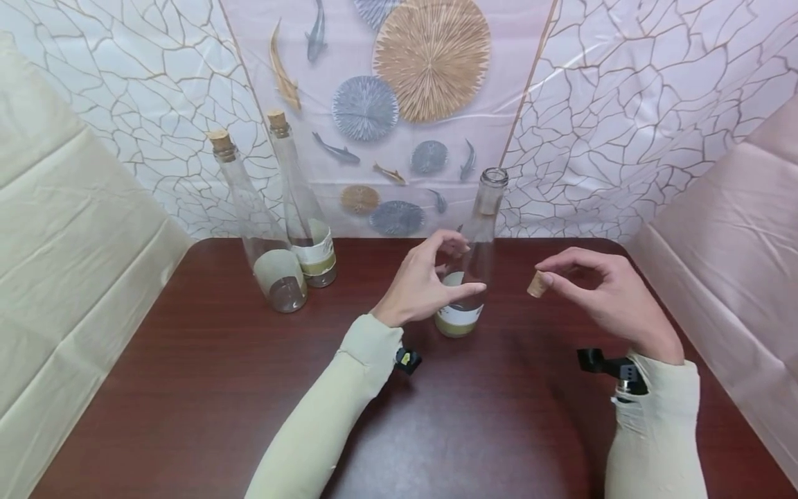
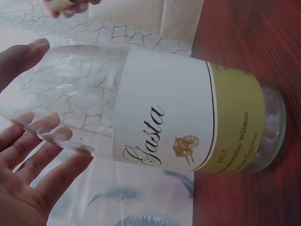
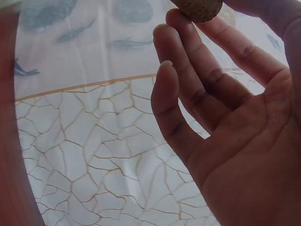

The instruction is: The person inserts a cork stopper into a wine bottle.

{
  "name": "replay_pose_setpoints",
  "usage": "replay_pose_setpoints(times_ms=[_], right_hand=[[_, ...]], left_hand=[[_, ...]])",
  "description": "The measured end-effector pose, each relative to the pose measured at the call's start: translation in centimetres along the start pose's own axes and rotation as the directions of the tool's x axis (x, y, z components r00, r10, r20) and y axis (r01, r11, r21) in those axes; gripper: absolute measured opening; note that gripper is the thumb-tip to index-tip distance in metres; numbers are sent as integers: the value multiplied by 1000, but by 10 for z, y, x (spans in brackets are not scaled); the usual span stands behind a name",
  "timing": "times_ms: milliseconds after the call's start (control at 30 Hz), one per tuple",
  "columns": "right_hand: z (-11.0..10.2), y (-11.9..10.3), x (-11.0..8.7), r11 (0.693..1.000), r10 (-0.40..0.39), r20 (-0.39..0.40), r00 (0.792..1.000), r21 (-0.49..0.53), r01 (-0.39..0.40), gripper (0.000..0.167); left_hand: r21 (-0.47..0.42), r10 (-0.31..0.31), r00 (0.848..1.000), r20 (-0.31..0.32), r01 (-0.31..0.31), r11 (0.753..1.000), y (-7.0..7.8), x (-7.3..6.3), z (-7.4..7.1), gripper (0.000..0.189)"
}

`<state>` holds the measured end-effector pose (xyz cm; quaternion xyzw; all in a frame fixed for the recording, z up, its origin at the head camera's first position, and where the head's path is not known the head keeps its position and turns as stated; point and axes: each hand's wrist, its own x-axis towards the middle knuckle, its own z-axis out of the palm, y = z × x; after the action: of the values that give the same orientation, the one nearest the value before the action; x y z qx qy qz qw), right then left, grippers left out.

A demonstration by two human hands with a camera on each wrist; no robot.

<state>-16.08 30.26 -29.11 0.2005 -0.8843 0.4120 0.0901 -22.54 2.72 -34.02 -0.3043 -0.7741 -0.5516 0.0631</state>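
Observation:
A clear glass bottle (image 1: pixel 469 277) with a white and olive label stands uncorked on the table. My left hand (image 1: pixel 424 278) is spread beside it, thumb on the near side and fingers behind the glass. In the left wrist view, the thumb (image 2: pixel 40 52) is close to the upper edge of the bottle (image 2: pixel 164 108), and the other fingers show through and below the glass. To the right of the bottle, my right hand (image 1: pixel 601 294) pinches a cork (image 1: pixel 536 284) between thumb and fingertips. Only the end of the cork (image 3: pixel 202 10) shows in the right wrist view.
Two similar glass bottles, one in front (image 1: pixel 278 274) and one behind (image 1: pixel 314 253), stand corked at the table's left rear. A patterned cloth (image 1: pixel 399 173) hangs behind the dark red table (image 1: pixel 474 423), and plain cloth walls flank both sides.

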Motion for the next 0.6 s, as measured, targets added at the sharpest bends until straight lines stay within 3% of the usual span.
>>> replay_pose_setpoints(times_ms=[200,600], right_hand=[[12,5,7,1000,10,15,1000,-20,-10,11],[28,7,15,997,69,-42,997,-27,-70,20]], left_hand=[[-2,-4,1000,-26,4,1000,-2,-20,-17,63],[29,9,998,-68,-7,1000,-3,-52,-45,59]])
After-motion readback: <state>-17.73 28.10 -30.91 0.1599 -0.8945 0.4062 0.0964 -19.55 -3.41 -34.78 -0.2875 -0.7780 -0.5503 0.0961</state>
